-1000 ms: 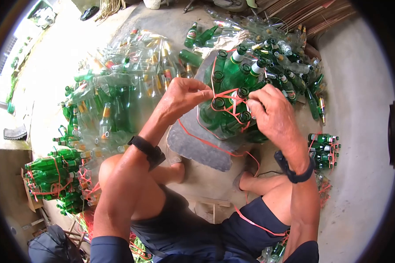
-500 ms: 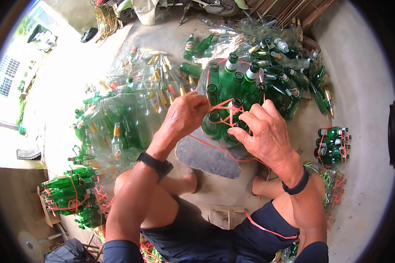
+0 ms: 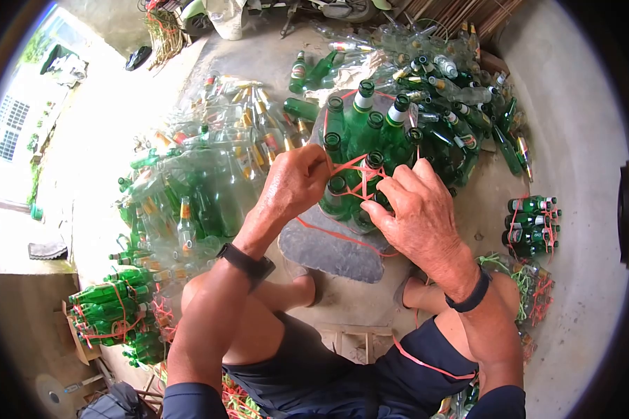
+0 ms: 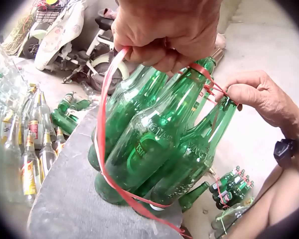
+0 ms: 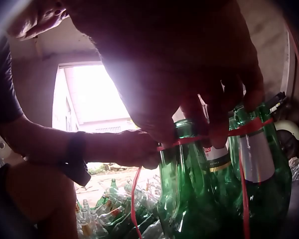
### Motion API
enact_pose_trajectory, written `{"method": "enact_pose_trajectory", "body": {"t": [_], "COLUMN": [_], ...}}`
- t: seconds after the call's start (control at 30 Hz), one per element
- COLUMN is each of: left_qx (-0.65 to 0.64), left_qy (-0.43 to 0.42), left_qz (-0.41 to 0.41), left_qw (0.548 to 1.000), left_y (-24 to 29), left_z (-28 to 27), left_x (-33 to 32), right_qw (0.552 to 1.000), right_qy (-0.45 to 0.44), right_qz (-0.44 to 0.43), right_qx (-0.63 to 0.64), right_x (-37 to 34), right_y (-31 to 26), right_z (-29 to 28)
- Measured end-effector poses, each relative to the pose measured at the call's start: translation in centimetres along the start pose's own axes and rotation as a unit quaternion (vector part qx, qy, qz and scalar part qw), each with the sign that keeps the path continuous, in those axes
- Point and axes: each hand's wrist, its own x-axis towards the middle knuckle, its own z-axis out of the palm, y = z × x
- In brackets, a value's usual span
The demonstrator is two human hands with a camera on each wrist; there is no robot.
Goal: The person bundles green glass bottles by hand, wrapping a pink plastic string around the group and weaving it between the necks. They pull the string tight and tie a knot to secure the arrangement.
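Note:
Several green glass bottles (image 3: 356,136) stand upright in a cluster on a grey slab (image 3: 328,255). Red plastic strap (image 3: 349,167) crosses between their necks, and a longer length (image 4: 101,124) runs down their side in the left wrist view. My left hand (image 3: 293,185) grips the strap at the cluster's left edge, its fingers curled. On the opposite side, my right hand (image 3: 423,213) pinches the strap between thumb and fingers beside a bottle neck. In the right wrist view that hand (image 5: 174,64) is dark and hides part of the necks; strap (image 5: 244,130) lies across them.
Loose clear and green bottles (image 3: 461,91) are heaped behind and right of the slab. More clear bottles (image 3: 223,174) fill the left floor. Strapped bundles of green bottles lie at far left (image 3: 108,311) and far right (image 3: 531,223). A parked motorbike (image 4: 97,59) stands behind.
The head view has shifted. My right hand has come in over the front necks, thumb extended toward the strap crossing, then stayed nearly still. My left hand keeps its grip on the strap.

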Motion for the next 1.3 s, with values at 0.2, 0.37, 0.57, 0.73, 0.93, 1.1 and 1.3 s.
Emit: {"method": "enact_pose_trajectory", "body": {"t": [0.2,0.37,0.57,0.73,0.93,1.1,1.3], "left_qx": [-0.001,0.011,0.020,0.028,0.029,0.041,0.024], "left_qy": [0.027,0.055,0.088,0.079,0.080,0.027,-0.008], "left_qz": [0.015,0.032,0.047,0.015,0.025,0.050,0.035], "left_qw": [1.000,0.998,0.995,0.996,0.996,0.998,0.999], "left_y": [-0.2,-0.4,-0.8,0.7,0.4,0.1,0.1], "left_z": [0.2,0.3,0.6,0.2,-0.1,-1.1,-2.2], "left_x": [-0.1,-0.1,-0.1,-0.4,-0.1,0.3,1.0], "right_qw": [1.000,1.000,0.999,1.000,0.998,0.999,0.999], "right_qy": [-0.003,0.002,-0.015,0.003,0.004,-0.001,-0.001], "right_qz": [-0.001,0.003,0.024,0.020,0.048,0.037,0.033], "right_qx": [-0.006,0.011,0.028,0.019,0.051,0.033,0.032], "right_x": [-0.1,-0.2,-0.3,-0.3,0.2,0.1,0.2], "right_y": [0.0,0.2,0.0,-0.1,0.0,0.2,0.1], "right_z": [0.1,0.2,-0.1,0.4,0.1,0.6,0.4]}}
